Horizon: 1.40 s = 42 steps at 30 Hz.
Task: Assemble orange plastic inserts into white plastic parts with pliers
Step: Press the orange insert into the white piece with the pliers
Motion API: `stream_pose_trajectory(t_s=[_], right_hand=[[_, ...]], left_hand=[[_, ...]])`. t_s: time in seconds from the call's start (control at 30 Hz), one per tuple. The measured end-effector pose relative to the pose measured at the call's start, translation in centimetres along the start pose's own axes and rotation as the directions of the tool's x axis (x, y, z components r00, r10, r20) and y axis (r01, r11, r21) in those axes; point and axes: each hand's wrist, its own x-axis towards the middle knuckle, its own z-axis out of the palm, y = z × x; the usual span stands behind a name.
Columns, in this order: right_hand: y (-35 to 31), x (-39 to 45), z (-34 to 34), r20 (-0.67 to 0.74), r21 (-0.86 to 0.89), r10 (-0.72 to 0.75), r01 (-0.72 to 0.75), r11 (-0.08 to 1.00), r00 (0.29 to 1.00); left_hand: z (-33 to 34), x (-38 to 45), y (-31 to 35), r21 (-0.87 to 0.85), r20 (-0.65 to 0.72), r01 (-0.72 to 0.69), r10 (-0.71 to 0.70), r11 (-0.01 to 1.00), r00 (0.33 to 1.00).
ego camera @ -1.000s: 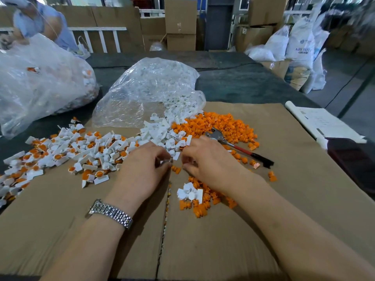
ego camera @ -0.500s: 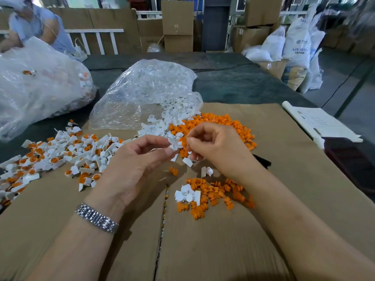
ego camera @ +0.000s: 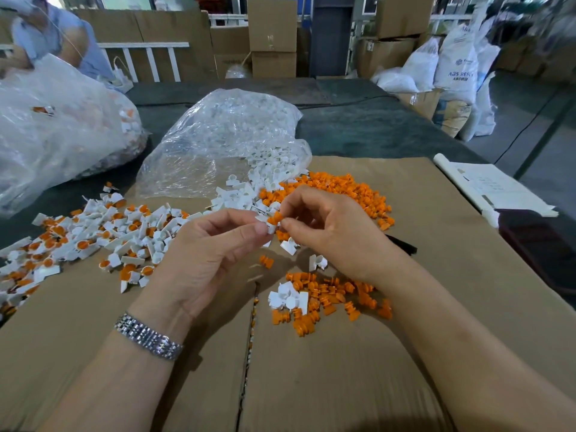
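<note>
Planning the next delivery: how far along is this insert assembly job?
Done: a pile of assembled parts lies left. In hand: left hand and right hand pinch a white part with orange insert. Left: loose orange inserts, bagged white parts.

Head-worn camera looks forward and down, close over the cardboard [ego camera: 405, 307].
</note>
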Motion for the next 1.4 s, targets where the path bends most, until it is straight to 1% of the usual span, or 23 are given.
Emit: stream_pose_trajectory(t_s=[0.03, 0.07, 0.13, 0.17, 0.23, 0.3, 0.4, 0.57, 0.63, 0.73, 0.8, 0.87, 0.93, 1.07, 1.2, 1.3, 1.37, 1.4], right_hand=[[0.0, -0.1, -0.3, 0.022, -0.041, -0.010, 0.011, 0.999, 1.000], [0.1, -0.2, -0.6, 0.046, -0.076, -0.014, 0.018, 0.997, 0.999], [0.1, -0.5, -1.0, 0.091, -0.137, -0.018, 0.031, 0.990, 0.996], [0.2, -0.6, -1.1, 0.108, -0.167, -0.019, 0.037, 0.985, 0.994], [0.2, -0.7, -1.1, 0.117, -0.216, -0.026, 0.051, 0.975, 0.993], [0.3, -0.6, -0.8, 0.112, -0.293, -0.046, 0.077, 0.953, 0.993], [0.2, -0.5, -0.3, 0.107, -0.459, -0.079, 0.120, 0.881, 0.991], [-0.1, -0.5, -0.1, 0.052, -0.431, -0.118, 0.129, 0.893, 0.992], [-0.1, -0.6, 0.4, 0.003, -0.358, -0.091, 0.086, 0.930, 0.996], [-0.1, -0.6, 0.7, -0.042, -0.157, 0.021, -0.027, 0.987, 0.999], [-0.1, -0.6, 0.4, -0.023, -0.054, 0.089, -0.091, 0.994, 0.996], [-0.2, -0.8, 0.1, 0.010, -0.001, 0.124, -0.124, 0.992, 0.992], [-0.4, -0.8, -0.2, 0.037, 0.035, 0.127, -0.128, 0.991, 0.991], [-0.6, -0.8, -0.5, 0.051, 0.058, 0.113, -0.116, 0.992, 0.992], [-0.8, -0.7, -0.9, 0.042, 0.184, 0.125, -0.130, 0.974, 0.991], [-0.6, -0.7, -1.5, 0.009, 0.284, 0.142, -0.139, 0.949, 0.990], [-0.5, -0.6, -1.7, 0.001, 0.302, 0.145, -0.139, 0.943, 0.989], [-0.4, -0.7, -1.7, 0.004, 0.284, 0.136, -0.131, 0.950, 0.991]], left_hand=[[0.1, -0.1, 0.0, 0.084, -0.010, -0.019, 0.020, 0.996, 1.000], [0.2, -0.2, 0.0, 0.208, -0.019, -0.047, 0.052, 0.977, 0.998], [0.4, -0.5, 0.0, 0.463, 0.001, -0.106, 0.119, 0.880, 0.993], [0.4, -0.6, -0.1, 0.547, 0.025, -0.130, 0.139, 0.827, 0.990], [0.4, -0.8, -0.2, 0.626, 0.056, -0.164, 0.166, 0.762, 0.985], [0.6, -0.9, -0.2, 0.646, 0.073, -0.199, 0.200, 0.737, 0.977], [1.0, -1.1, -0.2, 0.630, 0.097, -0.217, 0.202, 0.745, 0.975], [1.5, -1.2, -0.5, 0.622, 0.097, -0.180, 0.153, 0.762, 0.983], [1.4, -1.1, -0.6, 0.600, 0.072, -0.165, 0.152, 0.783, 0.986], [1.4, -0.8, -0.7, 0.552, 0.035, -0.155, 0.162, 0.820, 0.986], [1.4, -0.8, -0.7, 0.533, 0.032, -0.149, 0.156, 0.833, 0.987], [1.2, -0.8, -0.6, 0.501, 0.030, -0.148, 0.154, 0.853, 0.988], [1.0, -0.7, -0.6, 0.457, 0.027, -0.144, 0.148, 0.878, 0.989], [0.8, -0.4, -0.6, 0.330, 0.022, -0.079, 0.076, 0.941, 0.997], [0.6, -0.2, -0.9, 0.203, 0.065, 0.002, -0.016, 0.979, 0.998], [0.6, -0.1, -0.8, 0.105, 0.051, -0.007, 0.001, 0.994, 0.999], [0.6, -0.1, -0.7, 0.094, 0.045, -0.033, 0.029, 0.995, 0.999], [0.5, -0.1, -0.6, 0.113, 0.047, -0.047, 0.042, 0.992, 0.998]])
